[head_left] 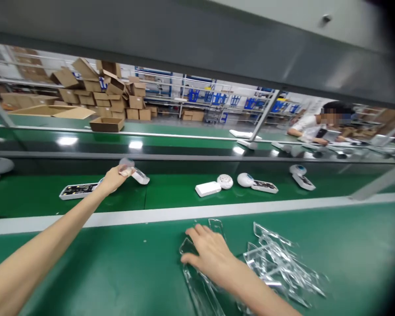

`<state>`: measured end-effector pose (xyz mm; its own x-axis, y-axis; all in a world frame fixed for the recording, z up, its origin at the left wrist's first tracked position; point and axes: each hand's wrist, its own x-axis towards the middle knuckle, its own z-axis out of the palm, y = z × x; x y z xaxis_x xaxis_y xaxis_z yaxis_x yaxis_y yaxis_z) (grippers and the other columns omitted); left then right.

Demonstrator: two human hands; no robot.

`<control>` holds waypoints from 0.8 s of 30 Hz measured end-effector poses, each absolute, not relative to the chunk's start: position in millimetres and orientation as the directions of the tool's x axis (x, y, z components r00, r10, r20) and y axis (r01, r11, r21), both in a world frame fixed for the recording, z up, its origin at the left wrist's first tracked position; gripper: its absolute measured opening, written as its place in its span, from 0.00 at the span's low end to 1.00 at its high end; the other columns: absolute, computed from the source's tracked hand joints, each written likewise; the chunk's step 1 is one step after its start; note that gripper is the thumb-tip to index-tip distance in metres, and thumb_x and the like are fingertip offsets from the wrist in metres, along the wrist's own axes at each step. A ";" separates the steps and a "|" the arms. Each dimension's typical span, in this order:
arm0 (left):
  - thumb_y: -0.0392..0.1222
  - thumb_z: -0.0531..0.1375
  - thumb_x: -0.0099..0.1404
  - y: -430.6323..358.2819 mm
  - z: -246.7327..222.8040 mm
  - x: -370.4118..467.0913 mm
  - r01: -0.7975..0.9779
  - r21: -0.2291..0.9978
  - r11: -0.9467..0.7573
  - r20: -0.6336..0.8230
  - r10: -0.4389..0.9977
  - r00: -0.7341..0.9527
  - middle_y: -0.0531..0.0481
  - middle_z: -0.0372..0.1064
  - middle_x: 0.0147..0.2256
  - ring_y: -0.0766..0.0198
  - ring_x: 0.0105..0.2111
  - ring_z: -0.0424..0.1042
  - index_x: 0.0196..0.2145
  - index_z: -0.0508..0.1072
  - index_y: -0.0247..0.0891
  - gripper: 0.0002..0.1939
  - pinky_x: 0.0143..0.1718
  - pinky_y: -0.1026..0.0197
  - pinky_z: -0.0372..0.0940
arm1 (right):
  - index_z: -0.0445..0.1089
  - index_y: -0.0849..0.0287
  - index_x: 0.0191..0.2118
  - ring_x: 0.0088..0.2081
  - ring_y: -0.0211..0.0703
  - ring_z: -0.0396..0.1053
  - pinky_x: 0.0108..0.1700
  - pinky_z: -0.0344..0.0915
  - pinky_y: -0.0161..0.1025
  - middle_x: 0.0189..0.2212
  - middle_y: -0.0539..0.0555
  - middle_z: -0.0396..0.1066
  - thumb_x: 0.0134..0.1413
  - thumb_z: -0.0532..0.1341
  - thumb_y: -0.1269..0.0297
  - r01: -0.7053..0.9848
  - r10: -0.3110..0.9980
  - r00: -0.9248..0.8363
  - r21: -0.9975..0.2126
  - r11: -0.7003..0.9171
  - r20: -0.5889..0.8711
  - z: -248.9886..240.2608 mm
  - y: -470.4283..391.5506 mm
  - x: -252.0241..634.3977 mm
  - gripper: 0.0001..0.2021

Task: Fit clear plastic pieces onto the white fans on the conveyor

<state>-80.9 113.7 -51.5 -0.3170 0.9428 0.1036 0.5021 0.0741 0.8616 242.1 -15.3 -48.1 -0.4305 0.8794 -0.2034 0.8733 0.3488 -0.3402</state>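
My left hand is stretched out over the green belt, its fingers closed at the round end of a white device with a flat oblong body. Beside that wrist lies another white device with its circuit board showing, partly hidden by my arm. Nearer to me, my right hand hovers over or touches a clear plastic frame, thumb and fingers apart; I cannot tell whether it touches. To its right is a tangled pile of clear plastic frames.
On the belt lie more white devices, some with boards exposed. A white strip divides belt and work surface. A grey beam hangs overhead. Cardboard boxes stand behind; a person works at far right.
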 end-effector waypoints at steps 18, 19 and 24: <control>0.45 0.73 0.30 60.7 -34.0 -152.6 0.762 0.625 0.168 -0.423 0.893 0.151 0.40 0.75 0.39 0.41 0.42 0.71 0.39 0.75 0.39 0.33 0.41 0.55 0.66 | 0.63 0.61 0.40 0.32 0.39 0.71 0.33 0.74 0.42 0.27 0.48 0.66 0.57 0.56 0.66 0.190 0.940 -0.340 -0.981 0.033 -0.034 -60.5 -1.6 177.1 0.06; 0.46 0.73 0.30 57.0 -33.0 -148.9 0.773 0.616 0.155 -0.413 0.899 0.149 0.40 0.75 0.38 0.41 0.41 0.72 0.37 0.75 0.39 0.32 0.39 0.56 0.66 | 0.64 0.61 0.39 0.32 0.39 0.71 0.34 0.74 0.43 0.28 0.49 0.67 0.56 0.55 0.69 0.305 0.940 -0.341 -0.949 0.081 -0.030 -70.4 -1.9 167.6 0.05; 0.42 0.73 0.32 30.2 -33.1 -131.4 0.627 0.755 0.192 -0.374 0.911 0.171 0.44 0.76 0.34 0.46 0.37 0.74 0.46 0.74 0.40 0.38 0.36 0.58 0.67 | 0.68 0.60 0.46 0.55 0.51 0.62 0.58 0.59 0.58 0.51 0.61 0.66 0.47 0.58 0.80 0.562 0.880 -0.467 -0.740 0.368 0.083 -80.0 -10.6 164.3 0.19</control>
<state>-131.4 30.2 -33.1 0.1713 0.9113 -0.3745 0.6273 0.1922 0.7547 164.3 -10.6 -80.0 -0.4672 0.8802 0.0827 0.5625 0.3681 -0.7403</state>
